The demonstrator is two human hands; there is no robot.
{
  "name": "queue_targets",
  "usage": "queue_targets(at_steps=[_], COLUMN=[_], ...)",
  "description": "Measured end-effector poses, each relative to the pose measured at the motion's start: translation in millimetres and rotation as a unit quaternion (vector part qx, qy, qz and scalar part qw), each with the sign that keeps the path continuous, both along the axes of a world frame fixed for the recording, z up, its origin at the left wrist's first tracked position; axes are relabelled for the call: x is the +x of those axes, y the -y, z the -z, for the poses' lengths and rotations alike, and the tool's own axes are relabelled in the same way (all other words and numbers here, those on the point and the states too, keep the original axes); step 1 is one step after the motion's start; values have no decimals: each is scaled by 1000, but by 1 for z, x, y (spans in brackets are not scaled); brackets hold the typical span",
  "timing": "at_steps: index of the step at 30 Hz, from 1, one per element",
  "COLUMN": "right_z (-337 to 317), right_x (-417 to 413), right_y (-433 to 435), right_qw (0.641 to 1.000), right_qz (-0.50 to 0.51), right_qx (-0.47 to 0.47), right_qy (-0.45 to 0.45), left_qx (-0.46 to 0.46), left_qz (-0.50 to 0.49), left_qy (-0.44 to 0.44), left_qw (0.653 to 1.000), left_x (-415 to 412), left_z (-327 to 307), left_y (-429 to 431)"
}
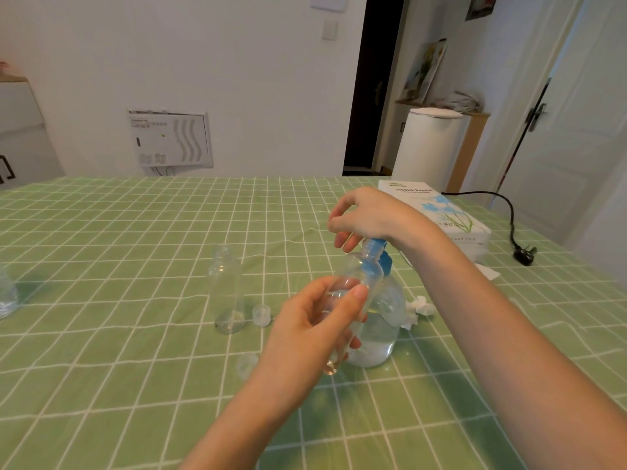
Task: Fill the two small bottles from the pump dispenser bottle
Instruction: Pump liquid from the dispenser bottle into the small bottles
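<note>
My left hand [315, 320] grips a small clear bottle [353, 283], tilted with its open neck up against the blue pump nozzle. My right hand [366, 218] rests on top of the blue pump head [380, 252] of the clear dispenser bottle [380, 334], which stands on the table and holds clear liquid. A second small clear bottle [227, 293] stands upright and uncapped to the left. Two clear caps lie on the cloth, one [262, 314] beside that bottle and one [247, 364] nearer me.
The table carries a green checked cloth [135, 368]. A white tissue box [437, 212] sits at the back right, crumpled tissues [419, 310] lie right of the dispenser, and a black cable with plug [524, 256] lies far right. Another clear bottle [5, 293] shows at the left edge.
</note>
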State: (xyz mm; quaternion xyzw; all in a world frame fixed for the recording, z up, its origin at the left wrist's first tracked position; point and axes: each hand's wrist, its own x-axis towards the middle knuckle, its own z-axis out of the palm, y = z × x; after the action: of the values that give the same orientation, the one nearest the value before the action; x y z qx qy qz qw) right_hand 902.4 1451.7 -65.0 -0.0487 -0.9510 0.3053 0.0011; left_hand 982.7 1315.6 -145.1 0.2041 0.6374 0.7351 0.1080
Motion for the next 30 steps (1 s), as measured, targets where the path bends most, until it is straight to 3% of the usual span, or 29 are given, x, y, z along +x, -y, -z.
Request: queue_targets(at_steps=[11, 17, 30], right_z=[11, -2, 12], right_x=[2, 1, 0], right_y=[1, 1, 0], right_qw=[1000, 999, 999], right_qz=[18, 16, -3], right_qx=[-9, 40, -29], right_qy=[3, -32, 12], left_qx=[2, 5, -1], left_qz=[2, 1, 3], left_qy=[19, 12, 19], left_qw=[1000, 1000, 1000], left_x=[1, 2, 2], left_z=[5, 2, 5], left_y=[0, -1, 0])
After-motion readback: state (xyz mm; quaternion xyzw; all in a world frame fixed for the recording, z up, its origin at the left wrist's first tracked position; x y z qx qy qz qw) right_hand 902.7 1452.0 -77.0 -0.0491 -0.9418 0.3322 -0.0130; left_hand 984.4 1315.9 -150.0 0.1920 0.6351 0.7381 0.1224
